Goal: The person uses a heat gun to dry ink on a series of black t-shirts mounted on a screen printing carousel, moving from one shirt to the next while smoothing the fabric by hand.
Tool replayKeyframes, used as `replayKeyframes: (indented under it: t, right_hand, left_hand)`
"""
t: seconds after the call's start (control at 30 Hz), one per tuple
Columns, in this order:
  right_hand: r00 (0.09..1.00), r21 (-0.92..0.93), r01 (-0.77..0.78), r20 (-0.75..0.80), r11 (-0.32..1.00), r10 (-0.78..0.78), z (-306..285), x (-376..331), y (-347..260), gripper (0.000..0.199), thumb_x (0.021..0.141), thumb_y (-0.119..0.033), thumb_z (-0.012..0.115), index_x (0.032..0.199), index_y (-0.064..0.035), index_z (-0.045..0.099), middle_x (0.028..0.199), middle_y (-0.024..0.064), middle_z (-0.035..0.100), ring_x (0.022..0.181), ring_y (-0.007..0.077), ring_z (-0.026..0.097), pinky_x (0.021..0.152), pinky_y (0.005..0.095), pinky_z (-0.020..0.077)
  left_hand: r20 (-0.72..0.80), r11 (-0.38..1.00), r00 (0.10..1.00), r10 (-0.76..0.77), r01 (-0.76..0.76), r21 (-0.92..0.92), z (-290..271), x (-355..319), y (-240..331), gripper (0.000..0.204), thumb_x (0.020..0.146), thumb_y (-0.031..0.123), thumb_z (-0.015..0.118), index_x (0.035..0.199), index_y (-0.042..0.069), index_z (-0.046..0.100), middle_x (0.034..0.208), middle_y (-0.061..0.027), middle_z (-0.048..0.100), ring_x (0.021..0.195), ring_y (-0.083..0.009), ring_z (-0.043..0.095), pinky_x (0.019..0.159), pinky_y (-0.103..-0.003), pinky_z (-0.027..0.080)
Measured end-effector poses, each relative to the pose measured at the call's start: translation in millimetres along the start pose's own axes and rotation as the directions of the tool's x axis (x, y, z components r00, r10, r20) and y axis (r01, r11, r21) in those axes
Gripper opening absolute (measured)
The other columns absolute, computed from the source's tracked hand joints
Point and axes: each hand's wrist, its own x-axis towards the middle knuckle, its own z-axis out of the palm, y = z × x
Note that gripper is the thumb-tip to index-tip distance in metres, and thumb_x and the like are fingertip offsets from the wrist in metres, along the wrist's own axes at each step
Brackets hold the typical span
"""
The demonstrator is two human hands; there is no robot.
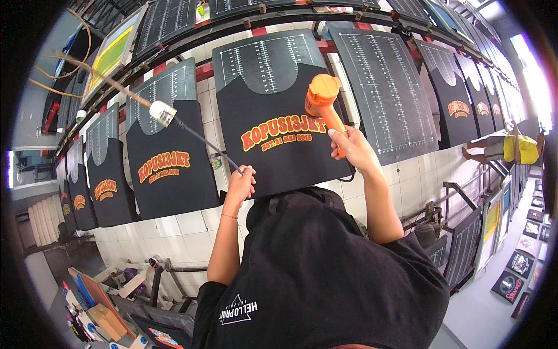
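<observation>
My right hand (356, 150) is wrapped round the handle of an orange hair dryer or heat gun (323, 96), whose body hangs over the shirt in front of me. In my left hand (240, 185) is a black power cord (200, 138), which runs up to a white socket connector (163, 113); a brown cord (110, 83) stretches on from there to the upper left. Below both hands' reach, a black shirt (273, 163) with orange-yellow printed lettering lies stretched over a dark print board (267, 49) marked with white scales.
More printed black shirts (168, 189) sit on boards to the left, others (453, 119) to the far right. A bare board (383, 93) is right beside mine. Another person (517, 149) in yellow stands at the right. Screen frames (491, 218) lean on a rack behind.
</observation>
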Motion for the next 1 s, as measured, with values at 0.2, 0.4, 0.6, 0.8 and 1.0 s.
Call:
replayKeyframes:
  t: [0.2, 0.4, 0.6, 0.8, 1.0]
  right_hand:
    - [0.995, -0.042, -0.096, -0.018, 0.995, 0.095, -3.9, -8.5, -12.0, 0.036, 0.093, -0.035, 0.062, 0.094, 0.0011, 0.057, 0.073, 0.0026, 0.057, 0.058, 0.0109, 0.060, 0.053, 0.0248, 0.0489]
    - [0.990, -0.039, -0.139, -0.041, 0.990, 0.137, -3.0, -14.5, -9.2, 0.035, 0.094, -0.033, 0.061, 0.095, 0.0012, 0.057, 0.073, 0.0029, 0.057, 0.058, 0.0108, 0.060, 0.053, 0.0254, 0.0500]
    - [0.988, -0.002, -0.075, -0.133, 0.997, 0.074, 6.6, -20.4, -0.4, 0.036, 0.093, -0.035, 0.062, 0.097, 0.0011, 0.058, 0.072, 0.0024, 0.057, 0.056, 0.0105, 0.059, 0.052, 0.0249, 0.0490]
    - [0.979, 0.037, -0.080, -0.186, 0.996, 0.085, 6.8, -32.5, 3.1, 0.036, 0.093, -0.034, 0.061, 0.098, 0.0014, 0.058, 0.072, 0.0020, 0.056, 0.056, 0.0101, 0.058, 0.053, 0.0246, 0.0494]
    - [0.972, 0.082, -0.111, -0.201, 0.990, 0.125, 5.8, -38.5, 8.8, 0.038, 0.093, -0.035, 0.062, 0.102, 0.0015, 0.058, 0.073, 0.0013, 0.056, 0.057, 0.0098, 0.058, 0.053, 0.0242, 0.0491]
  left_hand:
    - [-0.113, 0.984, 0.978, 0.175, -0.176, 0.002, -6.0, 22.2, -18.2, 0.022, 0.100, 0.023, 0.047, 0.095, 0.004, 0.057, 0.069, -0.0016, 0.052, 0.052, -0.0089, 0.053, 0.043, -0.026, 0.043]
    - [-0.103, 0.634, 0.691, 0.715, -0.579, 0.513, -11.5, 32.5, -17.6, 0.018, 0.090, 0.014, 0.055, 0.099, -0.001, 0.061, 0.098, -0.0152, 0.063, 0.095, -0.0299, 0.060, 0.087, -0.041, 0.046]
    - [-0.232, 0.649, 0.607, 0.760, -0.718, 0.251, -15.0, 60.7, -19.4, 0.040, 0.100, 0.034, 0.041, 0.103, 0.000, 0.061, 0.105, -0.0151, 0.064, 0.099, -0.0285, 0.060, 0.090, -0.040, 0.044]
    - [-0.471, 0.611, 0.841, 0.266, -0.525, -0.592, -33.3, 95.2, -37.6, 0.066, 0.103, 0.055, 0.025, 0.102, -0.001, 0.059, 0.089, -0.0118, 0.065, 0.076, -0.0221, 0.064, 0.070, -0.033, 0.050]
    - [-0.211, 0.550, 0.536, 0.817, -0.615, 0.566, -24.2, 82.7, -10.3, 0.037, 0.101, 0.021, 0.044, 0.125, -0.004, 0.053, 0.118, -0.0176, 0.061, 0.114, -0.0333, 0.057, 0.101, -0.042, 0.043]
